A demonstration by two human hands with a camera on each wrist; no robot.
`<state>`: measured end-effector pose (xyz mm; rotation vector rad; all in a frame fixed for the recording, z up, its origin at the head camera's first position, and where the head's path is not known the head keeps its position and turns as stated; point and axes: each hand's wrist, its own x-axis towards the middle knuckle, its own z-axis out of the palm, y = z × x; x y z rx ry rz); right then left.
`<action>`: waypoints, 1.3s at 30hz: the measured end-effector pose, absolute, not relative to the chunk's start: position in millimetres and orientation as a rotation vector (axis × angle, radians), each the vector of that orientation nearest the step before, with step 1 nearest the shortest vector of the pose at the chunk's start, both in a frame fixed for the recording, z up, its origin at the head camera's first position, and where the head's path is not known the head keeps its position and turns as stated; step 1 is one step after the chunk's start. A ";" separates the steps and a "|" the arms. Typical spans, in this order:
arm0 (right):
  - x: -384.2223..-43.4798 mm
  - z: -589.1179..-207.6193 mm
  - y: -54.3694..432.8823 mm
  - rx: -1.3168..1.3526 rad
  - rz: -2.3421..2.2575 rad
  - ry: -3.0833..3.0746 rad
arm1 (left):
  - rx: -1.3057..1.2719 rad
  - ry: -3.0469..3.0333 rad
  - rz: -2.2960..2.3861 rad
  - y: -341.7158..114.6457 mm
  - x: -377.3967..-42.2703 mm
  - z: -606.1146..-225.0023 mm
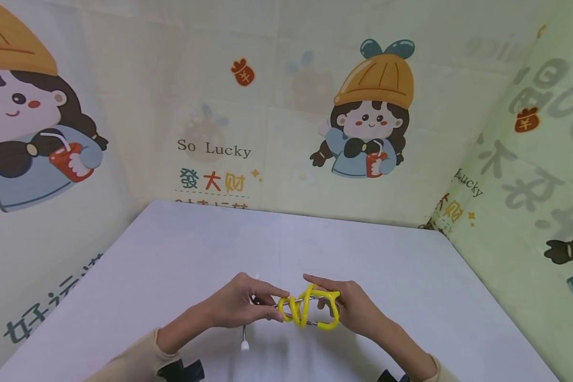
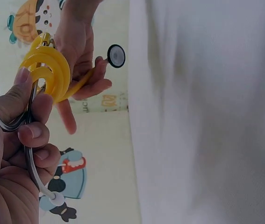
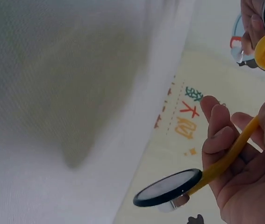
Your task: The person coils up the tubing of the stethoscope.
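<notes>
A stethoscope with yellow tubing [image 1: 305, 313] is held in the air above the table, its tubing wound in coils around the metal ear tubes. My left hand [image 1: 241, 303] grips the ear tubes between thumb and fingers, left of the coils. A white ear tip [image 2: 57, 199] hangs below that hand in the left wrist view. My right hand [image 1: 358, 307] holds the other end of the coils. Along its palm runs a loose length of tubing [image 3: 225, 161], ending in the black-rimmed chest piece [image 3: 167, 187]. In the head view the chest piece is hidden.
A white-covered table [image 1: 210, 244] lies beneath both hands. Behind it and along its sides hangs a printed cloth backdrop [image 1: 286, 122] with cartoon figures and lettering. Dark straps [image 1: 181, 370] show at the sleeves near the bottom edge.
</notes>
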<state>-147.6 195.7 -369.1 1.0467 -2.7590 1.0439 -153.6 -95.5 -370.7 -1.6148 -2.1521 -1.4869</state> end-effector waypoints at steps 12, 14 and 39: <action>-145.0 -380.3 181.2 0.901 1.104 -2.885 | -1.423 -2.191 -1.453 -94.8 -178.7 -371.6; -143.2 -382.7 180.1 0.888 1.029 -2.879 | -1.405 -2.189 -1.440 -94.8 -182.7 -373.1; -117.3 -370.5 160.5 0.606 1.749 -2.770 | -1.074 -2.339 -1.430 -79.2 -186.7 -383.2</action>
